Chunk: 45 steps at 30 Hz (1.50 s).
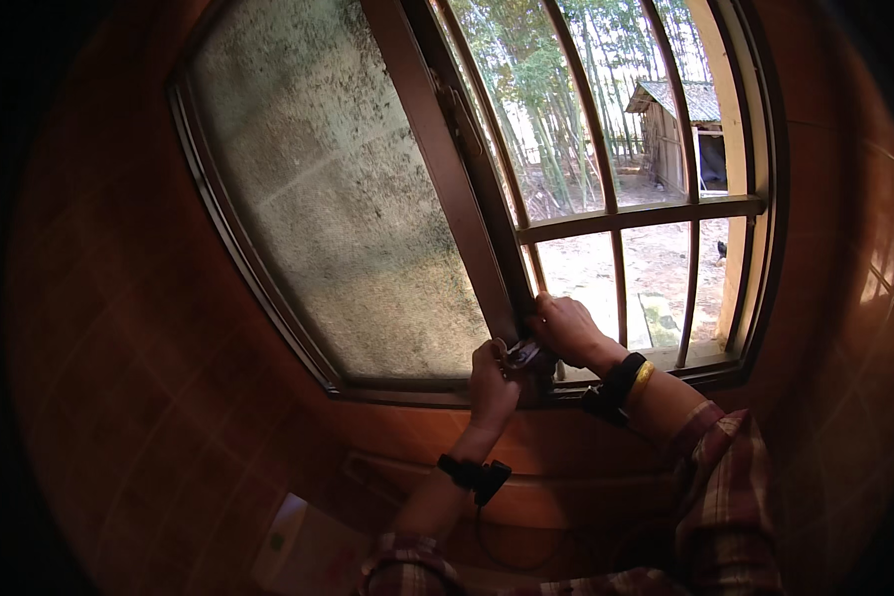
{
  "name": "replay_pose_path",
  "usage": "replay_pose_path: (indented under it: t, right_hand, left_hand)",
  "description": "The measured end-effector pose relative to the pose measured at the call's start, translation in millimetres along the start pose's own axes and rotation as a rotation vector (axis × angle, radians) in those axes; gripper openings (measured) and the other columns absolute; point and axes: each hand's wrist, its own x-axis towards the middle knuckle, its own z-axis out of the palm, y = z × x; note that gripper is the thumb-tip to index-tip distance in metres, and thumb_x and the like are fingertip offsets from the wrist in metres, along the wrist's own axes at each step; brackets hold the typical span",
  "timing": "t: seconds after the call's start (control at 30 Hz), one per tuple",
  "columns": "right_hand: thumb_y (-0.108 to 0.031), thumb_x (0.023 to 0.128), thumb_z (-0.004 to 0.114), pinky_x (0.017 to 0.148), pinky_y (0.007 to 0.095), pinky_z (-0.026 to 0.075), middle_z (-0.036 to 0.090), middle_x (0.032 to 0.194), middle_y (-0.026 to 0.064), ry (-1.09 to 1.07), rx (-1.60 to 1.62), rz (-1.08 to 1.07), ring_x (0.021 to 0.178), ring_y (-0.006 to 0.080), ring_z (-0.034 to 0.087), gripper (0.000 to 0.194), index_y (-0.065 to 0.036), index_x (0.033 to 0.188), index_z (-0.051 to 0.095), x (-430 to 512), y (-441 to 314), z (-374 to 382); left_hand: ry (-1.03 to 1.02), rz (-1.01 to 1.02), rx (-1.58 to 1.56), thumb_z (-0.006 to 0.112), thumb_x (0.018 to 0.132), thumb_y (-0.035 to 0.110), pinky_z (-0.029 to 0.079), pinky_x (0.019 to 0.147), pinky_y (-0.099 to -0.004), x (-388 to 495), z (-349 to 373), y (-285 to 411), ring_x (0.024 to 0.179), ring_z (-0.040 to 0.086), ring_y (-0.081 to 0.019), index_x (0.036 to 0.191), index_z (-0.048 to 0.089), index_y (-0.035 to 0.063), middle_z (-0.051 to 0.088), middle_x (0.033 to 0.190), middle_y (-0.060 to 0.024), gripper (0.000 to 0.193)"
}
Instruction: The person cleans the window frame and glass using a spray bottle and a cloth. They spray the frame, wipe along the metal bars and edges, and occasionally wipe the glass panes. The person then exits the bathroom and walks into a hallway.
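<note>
A window with a dark brown sash frame (454, 186) stands before me, its left half covered by a dirty mesh screen (328, 194). At the lower end of the sash my left hand (493, 387) grips a small metallic object (521, 353), perhaps a tool, too dark to name surely. My right hand (570, 328) is just to its right and higher, with its fingers bent against the bottom of the sash edge. Whether it holds something is hidden. Dark material, maybe cloth, hangs between both hands. A latch handle (462, 123) sits higher on the sash.
Metal bars (641, 216) cross the right half of the window; a shed and bamboo show outside. Tiled walls (149, 357) flank the window. Below it are a dim rail-like edge (596, 480) and a pale box-like object (305, 544). A cable hangs from my left wrist strap.
</note>
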Motion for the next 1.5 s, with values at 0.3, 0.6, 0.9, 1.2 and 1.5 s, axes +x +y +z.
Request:
replay_pose_path:
  t: [0.3,0.6,0.9,1.2,1.5]
  right_hand:
    - [-0.022,0.092,0.063,0.069,0.0511,0.051,0.066,0.077,0.024,0.098,0.075,-0.035,0.076,0.045,0.065,0.026,0.001,0.101,0.056,-8,8,5]
    - [-0.021,0.092,0.061,0.07,0.0484,0.055,0.067,0.088,0.0226,-0.044,-0.199,-0.126,0.078,0.0394,0.069,0.025,0.001,0.105,0.056,-23,0,-52]
    - [-0.017,0.085,0.071,0.072,0.0478,0.055,0.061,0.099,0.0213,-0.044,-0.083,-0.17,0.082,0.0439,0.067,0.035,0.004,0.104,0.051,-4,-19,-29]
    - [-0.013,0.092,0.056,0.051,0.0366,0.05,0.063,0.063,0.0082,-0.258,-0.616,-0.395,0.058,0.0242,0.066,0.018,0.002,0.102,0.056,14,-26,-63]
    - [-0.014,0.091,0.062,0.052,0.0456,0.049,0.062,0.061,0.0136,-0.278,-0.491,-0.359,0.057,0.0339,0.065,0.021,-0.001,0.106,0.056,21,-20,-76]
  left_hand:
    - [0.022,-0.176,-0.091,0.073,0.083,0.023,0.049,0.085,-0.0487,3,-1,19,0.1,0.06,-0.0448,0.111,0.056,0.0043,0.058,0.11,-0.0227,0.038]
    - [0.005,-0.157,0.017,0.073,0.083,0.023,0.05,0.091,-0.0462,3,-1,10,0.108,0.061,-0.0391,0.129,0.05,-0.0036,0.058,0.118,-0.0239,0.058]
    - [-0.002,-0.323,-0.066,0.077,0.084,0.04,0.05,0.09,-0.0453,4,-4,29,0.108,0.061,-0.0378,0.125,0.054,-0.0046,0.059,0.118,-0.0235,0.065]
    - [0.047,-0.141,0.042,0.08,0.079,0.025,0.056,0.08,-0.0391,4,-1,13,0.095,0.065,-0.0293,0.127,0.049,-0.0033,0.058,0.113,-0.0169,0.063]
    - [0.058,-0.091,0.079,0.077,0.081,0.025,0.055,0.079,-0.0414,-3,5,4,0.096,0.064,-0.031,0.129,0.049,-0.004,0.058,0.114,-0.0189,0.062]
